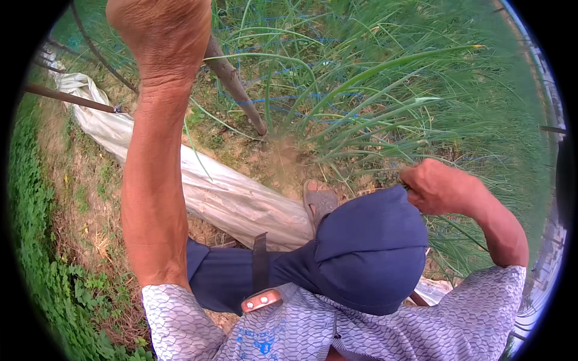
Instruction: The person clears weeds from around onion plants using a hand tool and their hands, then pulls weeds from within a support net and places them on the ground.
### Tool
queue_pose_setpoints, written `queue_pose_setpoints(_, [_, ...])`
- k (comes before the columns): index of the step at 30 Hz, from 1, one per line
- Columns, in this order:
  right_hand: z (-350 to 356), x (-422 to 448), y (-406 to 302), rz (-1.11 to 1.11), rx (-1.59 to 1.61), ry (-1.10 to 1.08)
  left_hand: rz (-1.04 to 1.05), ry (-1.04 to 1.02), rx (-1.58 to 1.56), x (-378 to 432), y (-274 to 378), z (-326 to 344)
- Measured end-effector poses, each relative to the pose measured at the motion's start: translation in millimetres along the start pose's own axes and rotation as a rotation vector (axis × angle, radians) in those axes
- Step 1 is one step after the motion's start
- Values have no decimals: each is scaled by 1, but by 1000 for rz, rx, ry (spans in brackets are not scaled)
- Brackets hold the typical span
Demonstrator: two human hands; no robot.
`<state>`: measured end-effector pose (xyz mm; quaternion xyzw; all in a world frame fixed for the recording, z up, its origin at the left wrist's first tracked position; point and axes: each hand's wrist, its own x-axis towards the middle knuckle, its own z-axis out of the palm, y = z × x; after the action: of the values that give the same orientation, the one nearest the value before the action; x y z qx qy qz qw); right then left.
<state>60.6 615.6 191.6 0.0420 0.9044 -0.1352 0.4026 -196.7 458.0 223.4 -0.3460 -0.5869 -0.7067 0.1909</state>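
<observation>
My left hand (160,36) is raised at the top left, with its back towards me and its fingers cut off by the frame's edge. Behind it runs a slanting wooden stake (239,94) set in the soil; whether the hand grips it is hidden. My right hand (429,187) is curled close to my bent knee in dark blue trousers (375,252). Its fingers are drawn in, and I cannot tell if something thin is between them. Long tubular green leaves, like onion plants (361,104), stand just beyond this hand.
Blue netting strings (289,99) cross among the plants. A long whitish plastic sheet (239,194) lies along the bed's edge, beside my sandalled foot (319,198). More poles (72,97) stand at the left. Low leafy growth (31,216) borders the bare soil.
</observation>
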Motion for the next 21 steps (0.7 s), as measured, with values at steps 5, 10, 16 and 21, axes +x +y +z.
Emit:
queue_pose_setpoints(5, [115, 91, 66, -200, -418, 53, -24, 58, 11, -1, 4, -1])
queue_pose_setpoints(10, [123, 178, 67, -263, -440, 174, -51, 64, 2, -3, 6, 0])
queue_pose_setpoints(16, [137, 242, 72, 48, 835, 575, -60, -26, -222, 4, -27, -9])
queue_pose_setpoints(21, [153, 287, 72, 164, 1195, 803, -38, -37, -138, 11, -25, -9])
